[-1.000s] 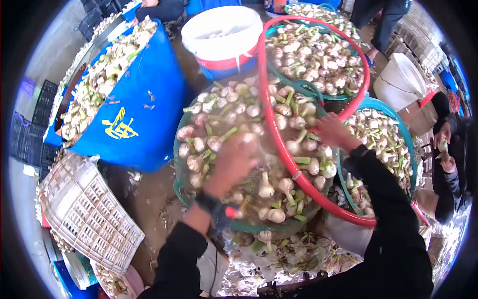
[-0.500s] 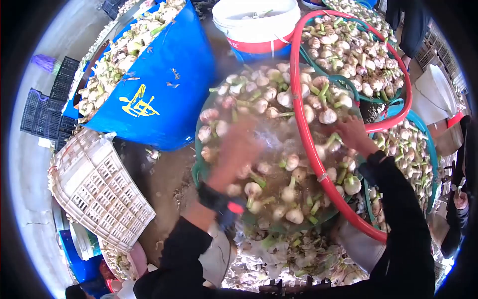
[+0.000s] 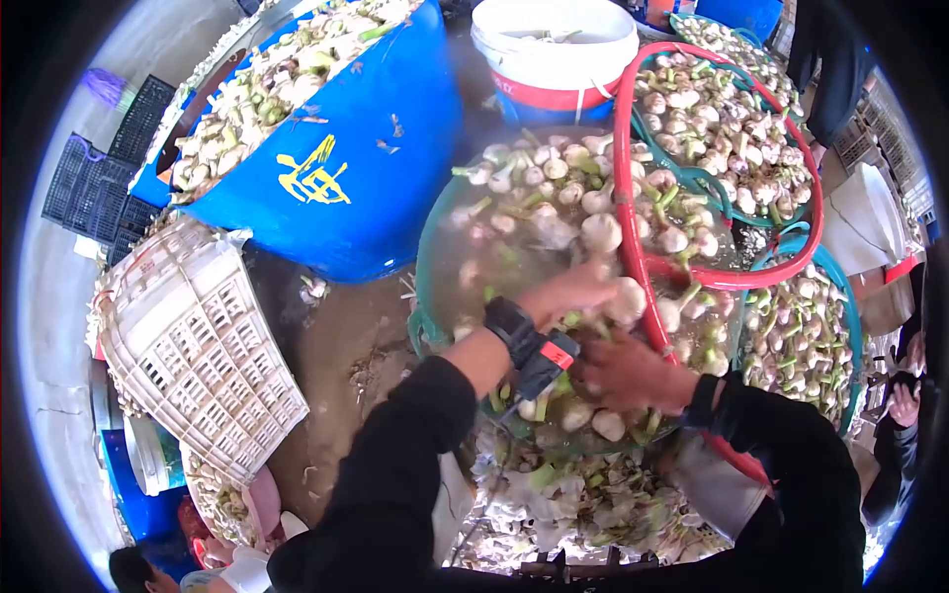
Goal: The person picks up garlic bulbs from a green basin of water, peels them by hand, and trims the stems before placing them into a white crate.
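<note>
The left hand (image 3: 573, 294) is half curled, its fingertips just beside one pale garlic bulb (image 3: 625, 301), and I cannot tell if they hold it; the right hand (image 3: 628, 371) is bent downward with its fingers partly hidden, so its grip I cannot tell either. This bulb is inside the round green tub (image 3: 423, 282), among many other bulbs lying in cloudy water. A red hose (image 3: 625, 188) makes a large loop over the right part of the green tub. Below its near edge are garlic peelings (image 3: 593, 504). Just beyond the tub is a white bucket (image 3: 554, 44) with a red band, whose marks are too small to read. To the left and beyond it, a blue tub (image 3: 395, 188) full of garlic carries a yellow painted sign (image 3: 313, 173), like a Chinese character, which I cannot read surely. Left of the green tub there is a white slatted basket (image 3: 208, 346), tilted; at right, a teal-rimmed basket (image 3: 852, 326) of garlic, and farther right, another person's hand (image 3: 903, 403).
</note>
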`<action>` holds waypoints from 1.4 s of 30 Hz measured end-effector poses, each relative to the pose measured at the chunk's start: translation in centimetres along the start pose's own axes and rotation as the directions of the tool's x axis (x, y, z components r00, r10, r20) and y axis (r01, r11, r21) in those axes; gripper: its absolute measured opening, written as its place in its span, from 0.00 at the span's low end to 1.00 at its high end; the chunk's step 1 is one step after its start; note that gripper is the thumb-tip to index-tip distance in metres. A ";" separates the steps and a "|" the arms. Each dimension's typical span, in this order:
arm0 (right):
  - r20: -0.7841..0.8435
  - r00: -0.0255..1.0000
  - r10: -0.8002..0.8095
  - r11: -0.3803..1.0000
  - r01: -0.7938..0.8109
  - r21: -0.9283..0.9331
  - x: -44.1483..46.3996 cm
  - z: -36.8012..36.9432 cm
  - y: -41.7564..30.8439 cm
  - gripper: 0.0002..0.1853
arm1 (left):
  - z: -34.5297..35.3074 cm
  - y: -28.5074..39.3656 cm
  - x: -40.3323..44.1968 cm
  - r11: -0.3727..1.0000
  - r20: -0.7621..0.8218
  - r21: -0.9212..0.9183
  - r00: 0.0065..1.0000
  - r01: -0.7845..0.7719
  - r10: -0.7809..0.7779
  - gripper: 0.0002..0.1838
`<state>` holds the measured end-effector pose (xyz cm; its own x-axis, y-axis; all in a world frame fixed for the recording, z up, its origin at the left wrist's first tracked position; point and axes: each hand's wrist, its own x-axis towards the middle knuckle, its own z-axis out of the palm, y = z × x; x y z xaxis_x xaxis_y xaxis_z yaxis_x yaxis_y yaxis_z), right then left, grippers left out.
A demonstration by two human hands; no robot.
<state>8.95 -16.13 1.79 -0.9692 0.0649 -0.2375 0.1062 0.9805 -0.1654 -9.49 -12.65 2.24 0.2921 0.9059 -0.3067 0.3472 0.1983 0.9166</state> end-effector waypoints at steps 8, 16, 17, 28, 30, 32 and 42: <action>-0.069 0.992 0.104 0.930 -0.122 -0.346 1.5 -0.2 9.8 0.22 | -13.3 -3.6 -1.8 0.802 -0.506 0.524 0.862 0.286 0.023 0.41; 0.104 0.945 0.311 0.938 -0.323 0.128 3.0 -2.5 8.1 0.25 | -3.1 -6.7 -1.3 0.995 -0.056 -0.068 0.995 0.076 -0.080 0.40; 0.083 0.989 0.126 0.972 -0.140 0.189 1.0 -3.8 6.9 0.26 | -2.4 -3.3 -3.3 0.982 -0.003 -0.178 0.998 0.061 -0.063 0.43; 0.122 0.679 0.724 0.485 -0.627 0.610 -2.3 2.0 -4.2 0.43 | 3.0 -6.1 -9.7 0.960 -0.215 0.162 0.958 0.229 -0.192 0.51; 0.083 0.692 0.717 0.333 -0.445 0.832 0.5 3.4 -1.2 0.35 | 2.9 -5.2 -7.2 0.942 -0.174 -0.271 0.952 0.199 -0.251 0.47; 0.040 0.674 0.738 0.169 -0.242 0.955 2.2 3.2 2.3 0.24 | 1.7 -4.9 -4.4 0.766 -0.012 -0.580 0.937 0.279 -0.350 0.30; -0.067 0.676 0.733 0.337 -0.276 0.900 -3.8 -4.4 1.2 0.32 | -5.9 -1.4 -11.5 0.977 -0.029 -0.056 0.978 0.207 -0.208 0.50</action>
<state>11.83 -14.37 6.71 -0.5927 0.7755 -0.2175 0.5031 0.1455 -0.8519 -18.61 -21.11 6.01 0.1878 0.8550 -0.4835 0.3495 0.4019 0.8464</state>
